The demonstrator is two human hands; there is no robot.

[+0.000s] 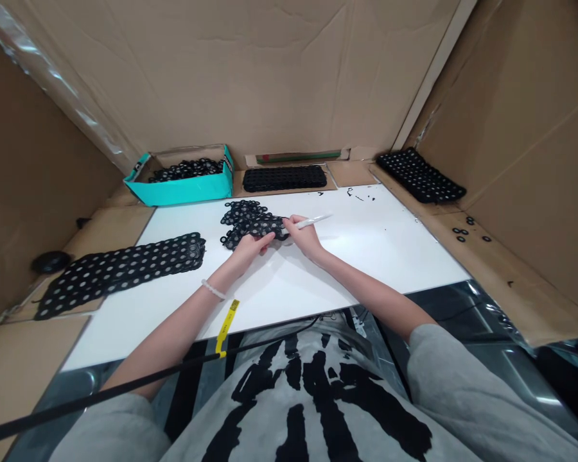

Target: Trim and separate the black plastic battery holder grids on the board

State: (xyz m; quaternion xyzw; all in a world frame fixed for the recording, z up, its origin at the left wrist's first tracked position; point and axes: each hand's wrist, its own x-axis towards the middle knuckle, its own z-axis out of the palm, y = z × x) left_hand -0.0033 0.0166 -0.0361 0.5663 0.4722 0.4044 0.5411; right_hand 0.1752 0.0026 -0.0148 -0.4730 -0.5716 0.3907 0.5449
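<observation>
The head camera looks forward and down at the hands [253, 247].

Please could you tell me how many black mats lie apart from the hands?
3: a mat across the left edge of the white board, a mat behind the board, a mat on cardboard at right. More may lie hidden beneath.
</observation>
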